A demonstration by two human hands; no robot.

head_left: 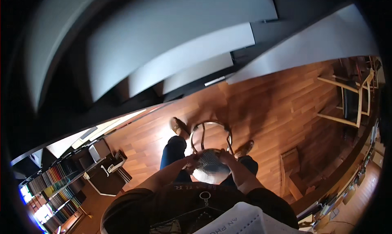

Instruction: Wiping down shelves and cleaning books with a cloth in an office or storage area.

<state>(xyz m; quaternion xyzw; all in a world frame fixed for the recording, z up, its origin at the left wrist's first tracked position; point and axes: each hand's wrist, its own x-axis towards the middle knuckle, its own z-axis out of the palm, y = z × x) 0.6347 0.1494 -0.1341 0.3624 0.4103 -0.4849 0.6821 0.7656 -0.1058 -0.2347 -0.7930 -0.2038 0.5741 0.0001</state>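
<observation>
Stool between the knees, chair off to the right

The left hand is at the left side of the stool's seat, the right hand at its upper right. A shoe is on the floor to either side. Large panels stretch across ahead; filled shelves are at far left, well apart from the chair.

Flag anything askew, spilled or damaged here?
The stool looks askew: its round seat is between the left hand and right hand, while its ring and legs show beyond it, toward the shoes, so it seems tilted. Fisheye bending leaves the angle uncertain. No spill or damage stands out.
</observation>
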